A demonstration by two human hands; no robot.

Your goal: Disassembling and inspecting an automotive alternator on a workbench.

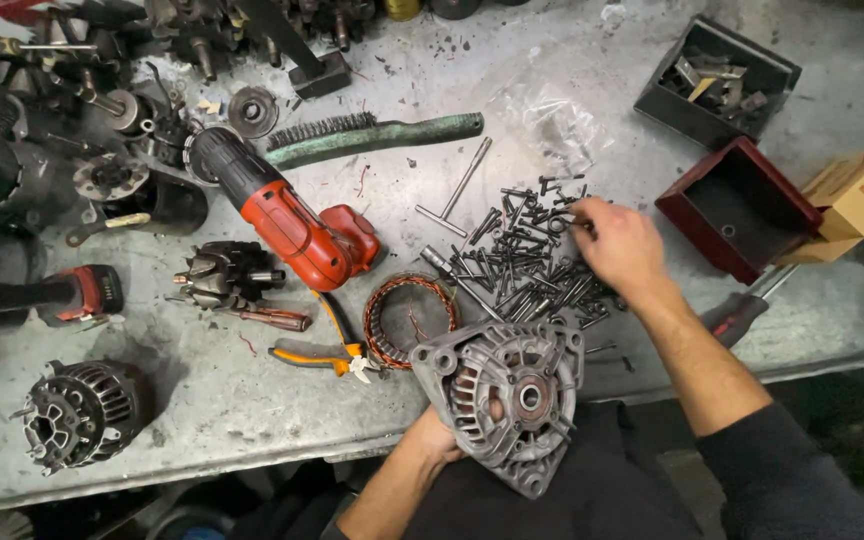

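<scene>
Housing first: our left hand point(439, 437) grips the grey alternator housing point(508, 408) from underneath at six o'clock, propped against the bench edge so its face stays up. Farther out, at one o'clock, our right hand point(620, 243) pinches into the heap of dark bolts point(524, 255), spread flat for picking. Beyond them at ten o'clock lies the red drill point(287, 218).

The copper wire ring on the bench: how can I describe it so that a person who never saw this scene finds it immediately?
Start at the red cordless drill lying mid-bench on the grey metal table. Just below and right of its battery lies the copper wire ring, a flat hoop of reddish windings, touching the grey alternator housing held by the left hand. Unlike the dark bolts the right hand reaches into, it is coppery and hollow.
</scene>
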